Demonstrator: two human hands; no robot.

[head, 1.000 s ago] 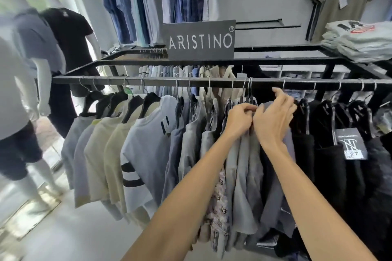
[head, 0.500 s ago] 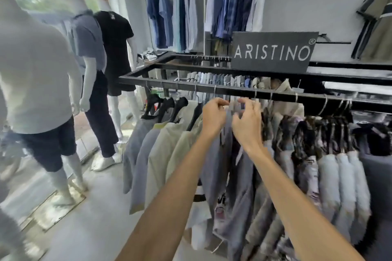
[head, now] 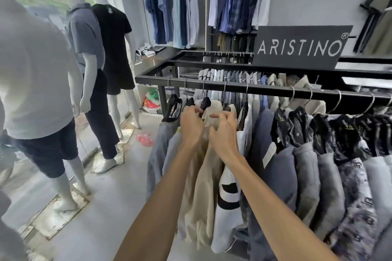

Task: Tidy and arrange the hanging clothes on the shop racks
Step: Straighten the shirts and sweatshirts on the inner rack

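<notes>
Three mannequins (head: 87, 33) stand along the left side of the frame, and a red bag (head: 145, 138) lies on the floor between them and the rack. The black rail (head: 265, 88) runs from centre to the right edge, and the hanging clothes fill the space under it. At its left end hang grey tops (head: 157, 154), then a beige shirt (head: 203, 186) on a black hanger (head: 205, 102). The left hand (head: 192, 127) grips the top of the beige shirt just below that hanger, fingers curled. Just beside it, the right hand (head: 222, 135) has its fingers bent and spread over the same beige cloth; I cannot tell whether it holds anything. Further right hang a white shirt with dark bands (head: 227, 207) and grey and navy shirts (head: 307, 175). An ARISTINO sign (head: 301, 47) stands at upper right.
</notes>
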